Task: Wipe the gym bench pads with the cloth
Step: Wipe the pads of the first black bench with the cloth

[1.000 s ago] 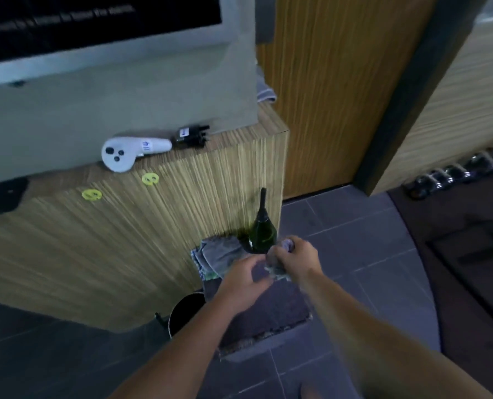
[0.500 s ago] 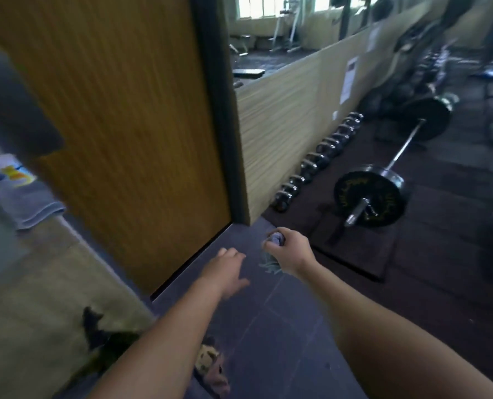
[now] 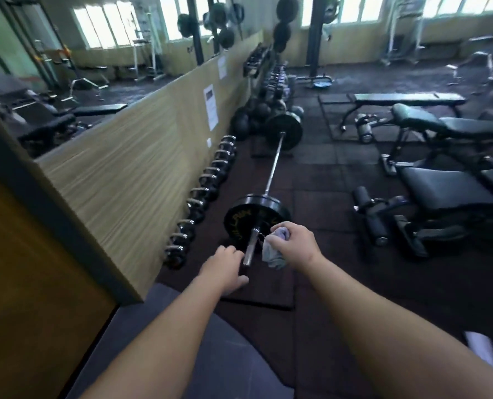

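Note:
A grey cloth (image 3: 273, 251) hangs bunched from my right hand (image 3: 294, 245), which is closed around it, held out in front of me at mid-frame. My left hand (image 3: 224, 268) is beside it, lower and to the left, fingers loosely apart and holding nothing. Black padded gym benches stand well ahead on the right: the nearest bench pad (image 3: 443, 189) with foam rollers at its foot, an inclined bench (image 3: 452, 122) behind it, and a flat bench (image 3: 406, 98) farther back. Both hands are far from the pads.
A loaded barbell (image 3: 265, 203) lies on the dark rubber floor straight ahead of my hands. A row of kettlebells (image 3: 202, 194) lines the low wooden partition (image 3: 130, 180) on the left. A dumbbell rack (image 3: 271, 82) stands behind.
The view has swung from the wooden counter and bottle round to the gym floor. My right hand keeps the cloth; my left hand has let go of it.

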